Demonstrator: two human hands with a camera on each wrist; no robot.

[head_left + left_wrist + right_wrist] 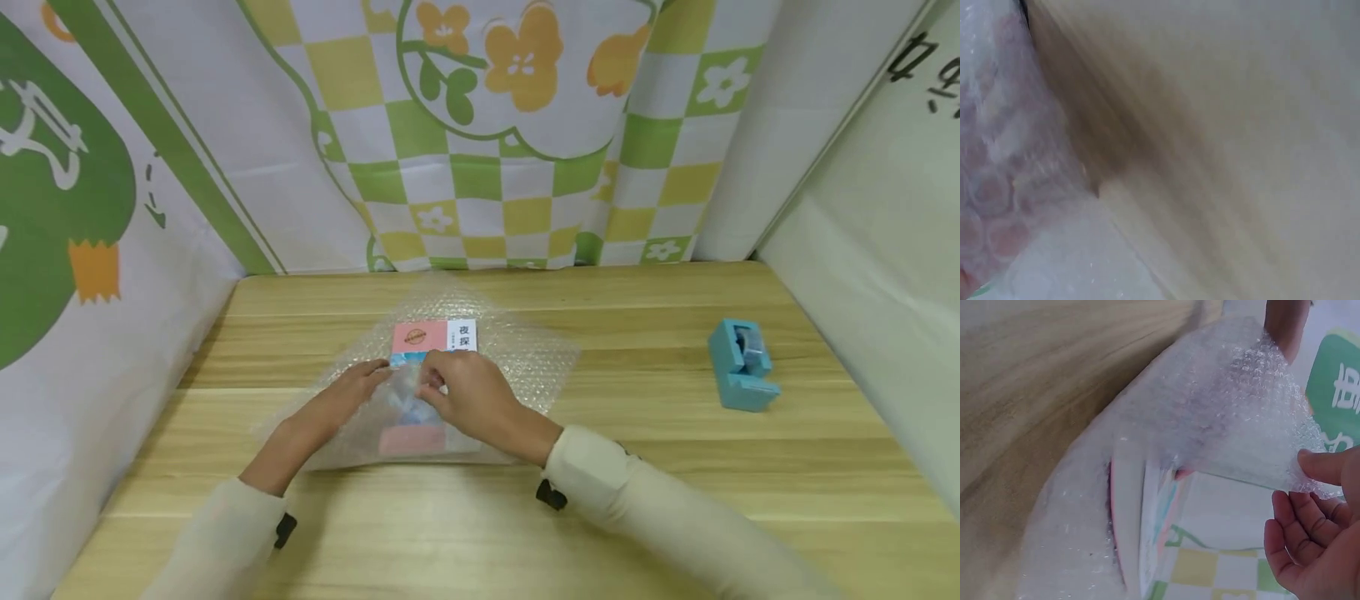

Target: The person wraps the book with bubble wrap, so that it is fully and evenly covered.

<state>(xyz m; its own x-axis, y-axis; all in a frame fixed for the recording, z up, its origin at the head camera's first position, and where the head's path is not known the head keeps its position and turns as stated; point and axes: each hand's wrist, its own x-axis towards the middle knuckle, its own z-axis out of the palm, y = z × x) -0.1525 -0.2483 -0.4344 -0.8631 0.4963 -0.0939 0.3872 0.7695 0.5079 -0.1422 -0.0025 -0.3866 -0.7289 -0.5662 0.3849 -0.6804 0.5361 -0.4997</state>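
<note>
A book [420, 336] with a pink, blue and white cover lies on a sheet of bubble wrap [532, 354]. One flap of the wrap is folded up over the book's near part. My right hand [472, 392] pinches the flap's corner between thumb and fingers above the cover; the right wrist view shows this hand [1319, 540] at the bubble wrap [1229, 400], with the book's page edges [1129, 512] beneath. With fingers extended, my left hand [337, 404] rests on the wrap at the book's left side. Bubble wrap [997, 175] fills the left of the left wrist view.
A blue tape dispenser [742, 367] holding a roll of clear tape stands on the right of the wooden table [637, 325]. Printed cloth [480, 183] hangs behind the table, and white sheets border both sides.
</note>
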